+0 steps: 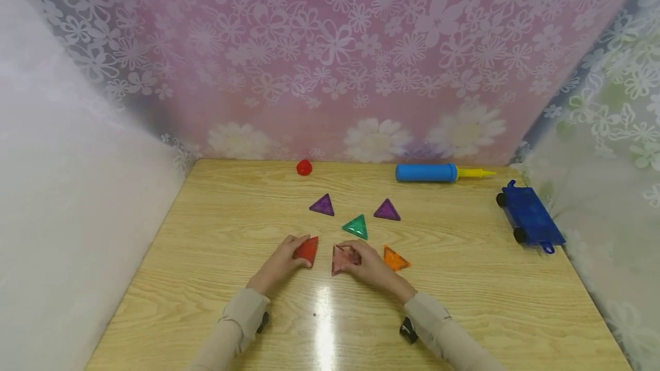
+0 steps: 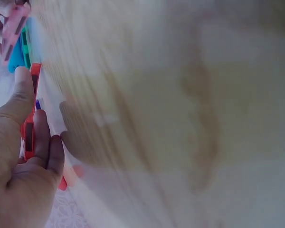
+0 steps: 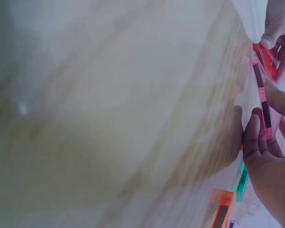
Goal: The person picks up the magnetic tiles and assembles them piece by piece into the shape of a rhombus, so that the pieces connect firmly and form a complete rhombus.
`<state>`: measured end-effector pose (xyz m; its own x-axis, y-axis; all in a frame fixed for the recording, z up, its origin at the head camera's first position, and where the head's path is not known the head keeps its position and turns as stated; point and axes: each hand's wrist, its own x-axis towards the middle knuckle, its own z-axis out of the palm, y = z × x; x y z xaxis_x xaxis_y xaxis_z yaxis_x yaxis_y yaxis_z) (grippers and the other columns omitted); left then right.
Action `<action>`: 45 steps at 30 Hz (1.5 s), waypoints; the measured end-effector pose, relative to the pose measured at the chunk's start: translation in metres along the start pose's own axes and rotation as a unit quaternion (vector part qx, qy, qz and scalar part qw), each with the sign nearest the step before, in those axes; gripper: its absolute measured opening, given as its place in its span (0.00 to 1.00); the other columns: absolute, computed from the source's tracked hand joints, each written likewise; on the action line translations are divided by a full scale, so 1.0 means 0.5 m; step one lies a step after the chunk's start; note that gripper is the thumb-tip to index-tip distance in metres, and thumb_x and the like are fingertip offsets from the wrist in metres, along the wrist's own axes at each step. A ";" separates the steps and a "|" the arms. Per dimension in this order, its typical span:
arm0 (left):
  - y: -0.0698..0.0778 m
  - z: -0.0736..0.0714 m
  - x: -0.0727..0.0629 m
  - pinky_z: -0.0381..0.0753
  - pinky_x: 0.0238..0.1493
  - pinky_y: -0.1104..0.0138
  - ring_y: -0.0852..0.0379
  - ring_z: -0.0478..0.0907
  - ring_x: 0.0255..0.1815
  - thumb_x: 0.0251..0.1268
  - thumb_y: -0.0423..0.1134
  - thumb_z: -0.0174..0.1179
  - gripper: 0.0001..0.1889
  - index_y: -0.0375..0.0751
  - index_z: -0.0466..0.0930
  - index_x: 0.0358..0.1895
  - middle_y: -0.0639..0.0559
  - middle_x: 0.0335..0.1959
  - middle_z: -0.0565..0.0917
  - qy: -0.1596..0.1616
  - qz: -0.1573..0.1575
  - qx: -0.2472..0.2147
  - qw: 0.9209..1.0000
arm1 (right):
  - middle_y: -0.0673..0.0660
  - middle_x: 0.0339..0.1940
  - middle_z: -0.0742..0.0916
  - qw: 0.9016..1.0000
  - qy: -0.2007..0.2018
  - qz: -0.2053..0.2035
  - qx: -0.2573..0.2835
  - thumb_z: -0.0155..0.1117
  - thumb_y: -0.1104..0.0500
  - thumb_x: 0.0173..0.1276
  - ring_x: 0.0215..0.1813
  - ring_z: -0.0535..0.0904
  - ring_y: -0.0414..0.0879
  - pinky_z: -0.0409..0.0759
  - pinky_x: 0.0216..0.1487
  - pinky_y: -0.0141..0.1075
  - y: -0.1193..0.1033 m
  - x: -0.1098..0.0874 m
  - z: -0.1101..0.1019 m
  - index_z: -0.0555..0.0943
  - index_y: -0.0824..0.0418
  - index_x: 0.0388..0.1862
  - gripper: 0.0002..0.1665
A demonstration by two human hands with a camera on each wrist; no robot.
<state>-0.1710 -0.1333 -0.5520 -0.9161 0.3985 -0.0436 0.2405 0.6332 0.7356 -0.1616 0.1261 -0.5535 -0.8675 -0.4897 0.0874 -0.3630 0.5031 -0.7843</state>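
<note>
My left hand (image 1: 281, 261) grips a red triangular magnetic tile (image 1: 308, 250) between thumb and fingers; its edge with dark magnet strips shows in the left wrist view. A pink magnetic tile (image 1: 340, 259) is pinched in my right hand (image 1: 368, 265), which covers part of it. A narrow gap separates the two tiles in the head view. Just beyond the right hand lies a green triangular tile (image 1: 357, 227). To that hand's right rests an orange triangular tile (image 1: 395, 259). Two purple triangular tiles (image 1: 323, 205) (image 1: 387, 210) lie farther back.
At the table's back edge sit a small red object (image 1: 304, 167) and a blue hand pump (image 1: 427, 173) with a yellow nozzle. A blue toy wagon (image 1: 533, 216) with black wheels stands at the right edge. Patterned curtains (image 1: 330, 62) border the wooden table (image 1: 206, 314).
</note>
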 end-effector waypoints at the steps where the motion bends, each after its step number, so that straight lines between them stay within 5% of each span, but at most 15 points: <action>1: 0.001 0.001 0.000 0.75 0.50 0.57 0.54 0.71 0.43 0.58 0.41 0.65 0.34 0.36 0.66 0.68 0.42 0.49 0.73 0.001 0.002 -0.003 1.000 | 0.55 0.46 0.80 1.000 0.001 -0.001 -0.004 0.68 0.63 0.62 0.37 0.71 0.42 0.74 0.36 0.30 -0.001 0.002 0.001 0.74 0.59 0.61 0.27; 8: 0.010 0.010 0.000 0.74 0.57 0.52 0.46 0.73 0.53 0.59 0.40 0.63 0.32 0.38 0.67 0.67 0.41 0.53 0.74 0.007 0.011 -0.014 1.000 | 0.57 0.51 0.80 1.000 0.010 -0.005 -0.021 0.68 0.62 0.62 0.40 0.72 0.43 0.76 0.40 0.31 -0.005 0.015 0.010 0.75 0.60 0.60 0.27; 13: 0.015 0.014 -0.001 0.74 0.58 0.52 0.45 0.72 0.55 0.58 0.40 0.64 0.31 0.37 0.68 0.66 0.41 0.53 0.75 0.004 0.023 -0.016 1.000 | 0.54 0.42 0.80 1.000 0.015 -0.003 -0.019 0.68 0.62 0.62 0.38 0.71 0.41 0.75 0.38 0.30 -0.007 0.024 0.014 0.75 0.60 0.60 0.26; 17: 0.020 0.015 -0.001 0.75 0.57 0.52 0.46 0.72 0.55 0.59 0.40 0.63 0.31 0.36 0.68 0.66 0.42 0.54 0.75 0.003 0.027 -0.014 1.000 | 0.53 0.38 0.79 1.000 0.018 -0.006 -0.017 0.68 0.63 0.62 0.36 0.70 0.41 0.74 0.36 0.29 -0.007 0.030 0.017 0.76 0.61 0.59 0.25; 27: 0.029 0.021 0.004 0.77 0.52 0.57 0.52 0.74 0.48 0.61 0.40 0.62 0.31 0.35 0.67 0.67 0.43 0.51 0.75 -0.007 0.032 -0.002 0.999 | 0.58 0.48 0.81 0.999 0.017 0.024 -0.026 0.68 0.60 0.62 0.43 0.72 0.44 0.72 0.41 0.32 -0.015 0.034 0.020 0.75 0.62 0.59 0.26; 45: 0.020 0.021 -0.025 0.77 0.54 0.54 0.50 0.76 0.49 0.55 0.40 0.68 0.32 0.34 0.70 0.63 0.43 0.51 0.78 0.016 0.035 -0.022 0.999 | 0.54 0.39 0.76 0.998 -0.035 0.040 -0.028 0.72 0.61 0.57 0.37 0.67 0.42 0.70 0.40 0.31 -0.024 0.023 0.031 0.74 0.65 0.62 0.33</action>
<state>-0.1540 -0.1251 -0.5511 -0.9078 0.4183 0.0306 0.2908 0.5751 0.7647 -0.1618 0.1035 -0.5523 -0.8694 -0.4937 -0.0191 -0.3136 0.5813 -0.7508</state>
